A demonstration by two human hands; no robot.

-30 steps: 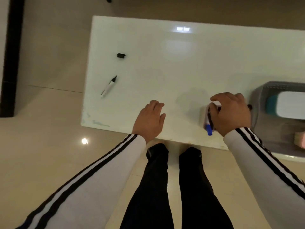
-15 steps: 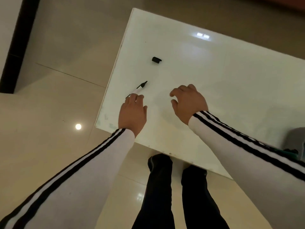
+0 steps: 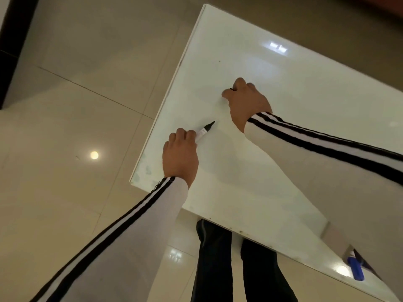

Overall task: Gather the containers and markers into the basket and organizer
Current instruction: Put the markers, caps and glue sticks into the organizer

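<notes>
Single head-worn wide-angle view. Looks forward and steeply down from above the near edge of the counter point(image 3: 305, 73). Close in: left hand point(image 3: 180, 153) and right hand point(image 3: 248, 101) mid-frame, sleeves filling the lower corners. Rolled, counter edges on a diagonal. Takes in counter's left end, tiled floor point(image 3: 65, 105) at left, legs point(image 3: 213, 269) at bottom.

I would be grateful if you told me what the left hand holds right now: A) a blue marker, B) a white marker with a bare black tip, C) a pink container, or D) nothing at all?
B: the left hand is curled round the white marker, whose uncapped black tip sticks out past the fingers over the table.
</notes>
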